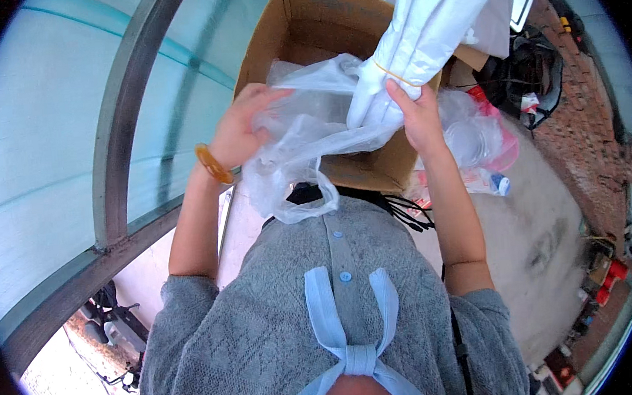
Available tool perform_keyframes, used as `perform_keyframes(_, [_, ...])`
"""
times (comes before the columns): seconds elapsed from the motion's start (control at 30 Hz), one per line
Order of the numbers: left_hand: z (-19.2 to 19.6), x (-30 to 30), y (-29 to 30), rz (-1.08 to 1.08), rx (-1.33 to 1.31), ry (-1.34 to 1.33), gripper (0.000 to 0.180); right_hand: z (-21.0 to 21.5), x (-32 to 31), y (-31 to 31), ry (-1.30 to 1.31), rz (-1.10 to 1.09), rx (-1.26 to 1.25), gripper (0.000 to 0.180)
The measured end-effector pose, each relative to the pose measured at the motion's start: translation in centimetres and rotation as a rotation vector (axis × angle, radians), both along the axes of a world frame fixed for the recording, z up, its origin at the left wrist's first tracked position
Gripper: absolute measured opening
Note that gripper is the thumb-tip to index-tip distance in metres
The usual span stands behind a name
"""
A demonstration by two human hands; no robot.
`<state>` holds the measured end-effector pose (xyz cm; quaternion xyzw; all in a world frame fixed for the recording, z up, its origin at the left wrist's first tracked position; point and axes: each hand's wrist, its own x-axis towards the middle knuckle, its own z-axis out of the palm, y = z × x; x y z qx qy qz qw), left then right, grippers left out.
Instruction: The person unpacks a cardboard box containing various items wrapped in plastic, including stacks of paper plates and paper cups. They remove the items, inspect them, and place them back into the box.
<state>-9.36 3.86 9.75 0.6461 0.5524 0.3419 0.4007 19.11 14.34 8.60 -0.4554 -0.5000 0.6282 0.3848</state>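
A cardboard box stands before the person, a plastic bag spread across its opening. The left hand is at the bag's left side; the right hand, opposite, has a banded bundle above it. A metal frame stands left, plastic packaging right of the box.

The loose bag is made of thin, see-through film, pretty crinkled and a bit shiny. The white bundle is made of smoother, more opaque plastic, folded into pleats with a soft sheen, and cinched by a thin band that looks like rubber. The box is built from matt brown cardboard. The grey top is knitted, kinda rough-looking, while the blue tie is cut from smooth, matt cloth. A nice gloss is shown by the amber-coloured bracelet.
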Motion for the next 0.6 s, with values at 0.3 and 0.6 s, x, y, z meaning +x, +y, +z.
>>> perform_keyframes(0.3, [-2.7,-2.5,-1.6,0.347,-0.082,0.525,0.053,1.9,0.3,-2.6,0.402,-0.251,0.106,0.041])
perform_keyframes(0.6, [-1.6,-2.3,-1.6,0.032,-0.075,0.912,0.039,8.3,2.5,-4.2,0.506,-0.056,0.166,0.059])
